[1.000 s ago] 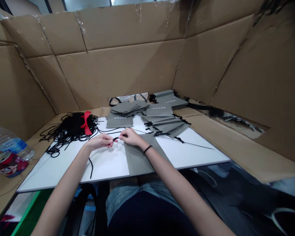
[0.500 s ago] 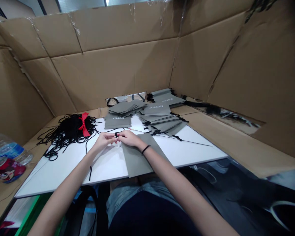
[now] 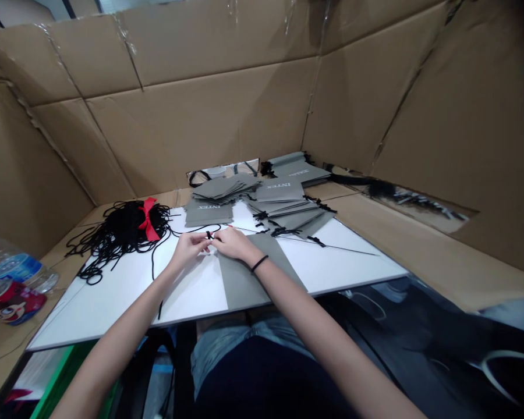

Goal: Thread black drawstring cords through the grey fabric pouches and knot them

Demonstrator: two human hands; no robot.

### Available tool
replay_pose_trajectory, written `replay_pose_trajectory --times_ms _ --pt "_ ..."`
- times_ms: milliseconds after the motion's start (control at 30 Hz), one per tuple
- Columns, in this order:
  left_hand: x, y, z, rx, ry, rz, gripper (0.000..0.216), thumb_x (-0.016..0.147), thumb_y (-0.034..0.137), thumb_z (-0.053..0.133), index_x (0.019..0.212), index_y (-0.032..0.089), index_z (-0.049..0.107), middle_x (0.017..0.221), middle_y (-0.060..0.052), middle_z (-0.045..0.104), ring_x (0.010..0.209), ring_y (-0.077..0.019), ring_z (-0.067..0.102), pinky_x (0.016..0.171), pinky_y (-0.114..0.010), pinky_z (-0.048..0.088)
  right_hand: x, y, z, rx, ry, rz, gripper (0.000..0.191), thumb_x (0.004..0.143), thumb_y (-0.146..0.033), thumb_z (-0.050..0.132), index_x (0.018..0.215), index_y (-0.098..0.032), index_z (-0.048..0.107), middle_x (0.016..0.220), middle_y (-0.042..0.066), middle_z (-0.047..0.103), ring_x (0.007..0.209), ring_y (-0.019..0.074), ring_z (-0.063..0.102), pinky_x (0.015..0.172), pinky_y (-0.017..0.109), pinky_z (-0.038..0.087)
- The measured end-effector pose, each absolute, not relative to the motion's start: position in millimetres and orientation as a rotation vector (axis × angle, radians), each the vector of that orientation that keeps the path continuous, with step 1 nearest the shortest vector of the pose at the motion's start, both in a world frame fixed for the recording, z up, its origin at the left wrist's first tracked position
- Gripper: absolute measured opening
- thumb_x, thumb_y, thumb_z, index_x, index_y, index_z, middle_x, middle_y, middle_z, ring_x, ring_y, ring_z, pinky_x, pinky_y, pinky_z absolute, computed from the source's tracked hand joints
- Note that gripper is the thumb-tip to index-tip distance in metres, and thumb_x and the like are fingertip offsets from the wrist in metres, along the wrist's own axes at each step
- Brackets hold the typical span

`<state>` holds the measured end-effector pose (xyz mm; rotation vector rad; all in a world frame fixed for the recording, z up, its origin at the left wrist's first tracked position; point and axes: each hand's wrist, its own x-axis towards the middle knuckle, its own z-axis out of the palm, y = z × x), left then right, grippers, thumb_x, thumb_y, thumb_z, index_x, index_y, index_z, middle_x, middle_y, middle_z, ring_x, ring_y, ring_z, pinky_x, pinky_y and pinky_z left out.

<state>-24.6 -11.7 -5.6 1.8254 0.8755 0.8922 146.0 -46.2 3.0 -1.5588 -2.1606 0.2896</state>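
My left hand (image 3: pixel 189 248) is closed in a pinch on a black cord (image 3: pixel 209 235), which shows as a short dark band between the fingertips. Close against it, my right hand (image 3: pixel 233 242) is also closed at the same spot, its fingertips on the cord and the corner of a flat grey pouch (image 3: pixel 244 282). That pouch lies on the white board under my right wrist, its front end at the board's near edge. What exactly the fingers do with the cord is too small to make out. A long thin rod (image 3: pixel 349 250) lies behind my right hand.
A bundle of black cords (image 3: pixel 120 230) with a red ribbon (image 3: pixel 149 219) lies on the left of the white board (image 3: pixel 113 314). Stacked grey pouches (image 3: pixel 209 214) lie at the back. A bottle (image 3: pixel 17 265) and red can (image 3: pixel 13 302) stand left. Cardboard walls (image 3: pixel 227 116) surround the board.
Both hands have shifted very slightly to the right, still together at the cord. The view has tilted a little. The pouch stays under my right wrist.
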Motion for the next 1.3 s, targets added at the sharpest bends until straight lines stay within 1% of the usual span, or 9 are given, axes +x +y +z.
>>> replay_pose_trajectory --times_ms 133,233,367,467,567,667,800,1100,1300 --pt "-26.3 -11.5 -10.4 1.834 0.834 0.819 0.048 0.07 0.046 0.07 0.098 0.007 0.068 0.06 -0.005 0.066 0.051 -0.0152 0.061 0.053 -0.026 0.049 146.2 -45.7 3.8 -1.539 -2.199 0.339 0.032 0.092 -0.029 0.042 0.08 -0.017 0.068 0.085 0.007 0.07 0.072 0.0154 0.058 0.061 0.023 0.031" --pt "-24.2 -13.6 -16.6 1.879 0.827 0.792 0.04 0.074 0.038 0.065 0.099 0.007 0.066 0.062 -0.006 0.067 0.051 -0.0144 0.061 0.053 -0.025 0.048 145.8 -45.6 3.6 -1.54 -2.225 0.377 0.036 0.093 -0.029 0.039 0.076 -0.016 0.068 0.08 0.007 0.069 0.066 0.0144 0.056 0.057 0.023 0.03" --pt "-20.9 -16.9 -19.8 1.992 0.87 0.803 0.024 0.077 0.026 0.055 0.096 0.011 0.061 0.066 -0.004 0.066 0.05 -0.0132 0.059 0.051 -0.023 0.045 145.1 -44.0 0.3 -1.561 -2.24 0.378 0.041 0.091 -0.04 0.044 0.07 -0.015 0.068 0.071 0.007 0.067 0.06 0.0146 0.054 0.054 0.024 0.028" --pt "-20.9 -18.8 -14.7 2.141 0.918 0.785 0.014 0.077 0.017 0.05 0.085 0.015 0.06 0.06 0.001 0.062 0.047 -0.0117 0.053 0.051 -0.022 0.04 144.9 -42.9 -0.9 -1.575 -2.235 0.341 0.038 0.09 -0.037 0.046 0.068 -0.015 0.069 0.068 0.008 0.067 0.059 0.0148 0.054 0.055 0.025 0.028" --pt "-21.1 -20.8 -7.3 2.311 0.972 0.753 0.011 0.074 0.011 0.05 0.072 0.017 0.059 0.054 0.002 0.057 0.051 -0.013 0.05 0.056 -0.023 0.036 144.9 -42.8 0.3 -1.577 -2.222 0.296 0.033 0.085 -0.033 0.051 0.065 -0.015 0.069 0.063 0.007 0.065 0.058 0.0148 0.053 0.06 0.026 0.03" --pt "-19.9 -22.8 -3.4 2.442 1.034 0.711 0.011 0.074 0.011 0.051 0.07 0.018 0.059 0.058 0.0 0.059 0.056 -0.0153 0.05 0.058 -0.024 0.033 144.9 -43.3 2.3 -1.567 -2.213 0.265 0.028 0.081 -0.031 0.054 0.062 -0.016 0.068 0.058 0.005 0.063 0.056 0.0138 0.05 0.063 0.026 0.031" --pt "-18.7 -24.1 -3.5 2.55 1.123 0.641 0.012 0.077 0.013 0.051 0.075 0.018 0.061 0.063 -0.003 0.062 0.058 -0.017 0.052 0.057 -0.024 0.031 144.7 -44.8 3.8 -1.544 -2.217 0.255 0.025 0.079 -0.029 0.054 0.062 -0.016 0.068 0.058 0.005 0.063 0.052 0.0125 0.045 0.056 0.026 0.027" --pt "-21.6 -25.1 -3.9 2.731 1.34 0.486 0.011 0.081 0.022 0.054 0.078 0.019 0.064 0.068 -0.008 0.067 0.067 -0.0235 0.06 0.057 -0.027 0.028 144.3 -46.5 6.1 -1.523 -2.257 0.262 0.027 0.08 -0.03 0.053 0.064 -0.016 0.069 0.061 0.004 0.064 0.055 0.0119 0.046 0.055 0.026 0.023" --pt "-16.6 -26.4 -7.2 2.773 1.383 0.423 0.017 0.076 0.016 0.056 0.09 0.017 0.065 0.074 -0.012 0.069 0.069 -0.0266 0.061 0.059 -0.028 0.03 142.7 -48.2 11.4 -1.586 -2.228 0.234 0.03 0.081 -0.033 0.052 0.064 -0.015 0.069 0.063 0.006 0.065 0.057 0.0125 0.049 0.055 0.026 0.024"
